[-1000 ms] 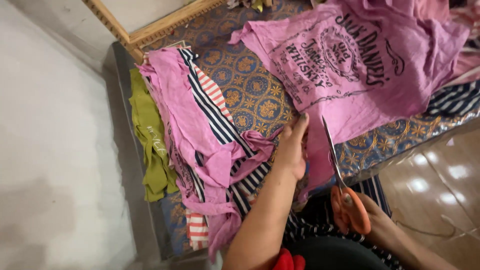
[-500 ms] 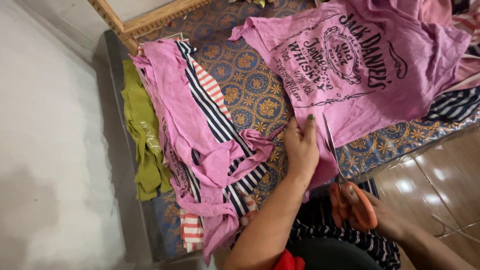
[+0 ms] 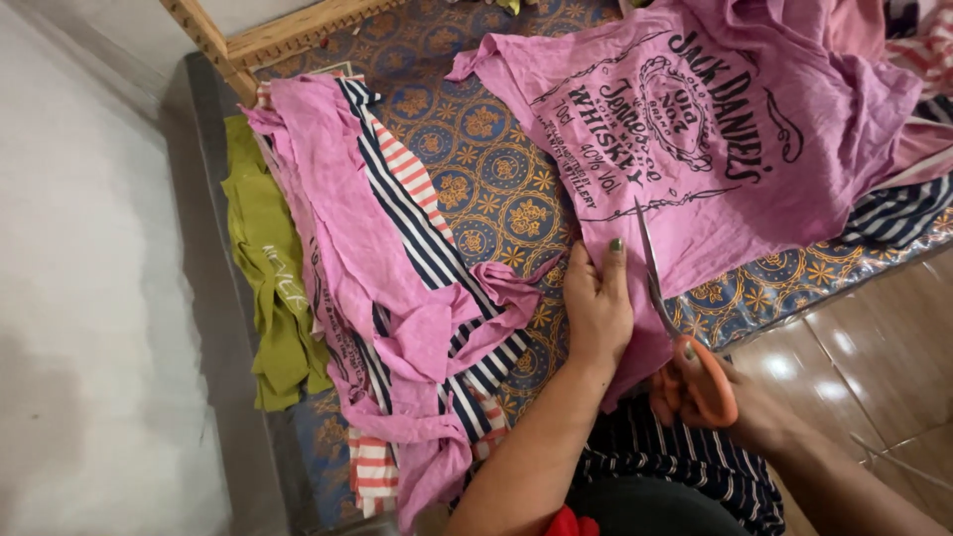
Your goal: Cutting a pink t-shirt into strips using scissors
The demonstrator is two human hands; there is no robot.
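pink shirt (image 3: 754, 169) spread flat on patterned cloth (image 3: 486, 189), lower edge at scissors (image 3: 685, 328) | left hand (image 3: 598, 303) pressed flat on hem, fingers together | right hand (image 3: 730, 402) closed through orange handles | fabric judged light, limp, easily shifted; best pinned beside blades

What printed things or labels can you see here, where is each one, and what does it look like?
Printed design: on the pink shirt spread at upper right, black curved lettering around an oval emblem, just above the scissors in the right hand.
Small print: on the olive green cloth at the left edge, pale, too small to make out.
No packages, signs or screens in view.
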